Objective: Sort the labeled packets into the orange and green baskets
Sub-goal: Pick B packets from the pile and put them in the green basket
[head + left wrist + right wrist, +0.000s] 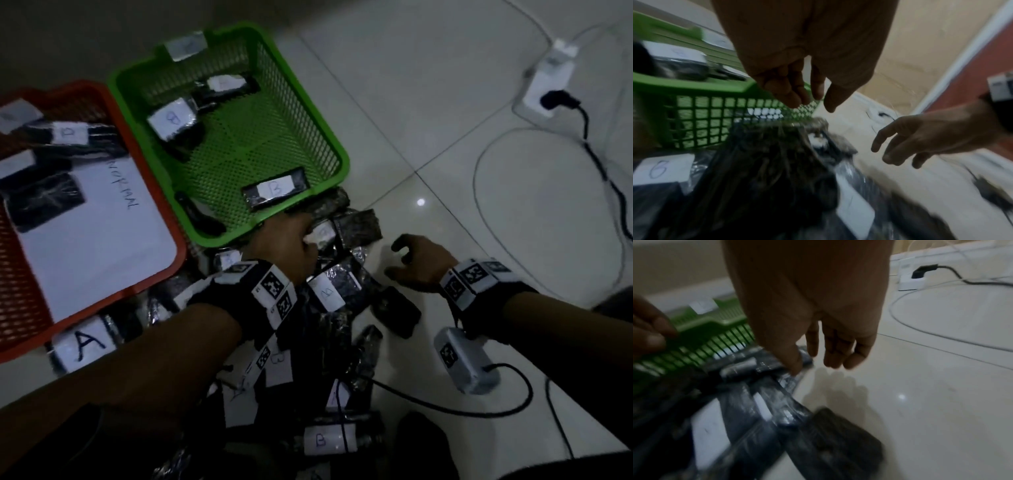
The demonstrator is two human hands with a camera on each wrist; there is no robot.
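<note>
The left hand [286, 245] hovers over the far end of the packet pile [318, 342], just beside the near wall of the green basket [337, 154]. In the left wrist view its fingers [789, 91] hang loosely bent above the black wrappers and grip nothing. The right hand [419, 265] is over bare floor [445, 85] at the right edge of the pile, fingers relaxed and slightly curved, empty; in the right wrist view its fingertips [835, 361] hang just above the tile, next to the outermost packets.

The packets are black, plastic-wrapped, each with a white label. Most lie heaped on the floor between the two forearms and toward the person. One marked A [84, 344] lies at the near edge of the orange basket [144, 161], outside it. One marked B [325, 442] lies at the near end of the pile.

The green basket holds several packets, one marked B [274, 190] against its near wall. The orange basket, touching the green one on the left, holds a white sheet [99, 236] and a few packets at its far end.

To the right of the pile the floor is open tile up to a white power strip [551, 82] and its cables.
</note>
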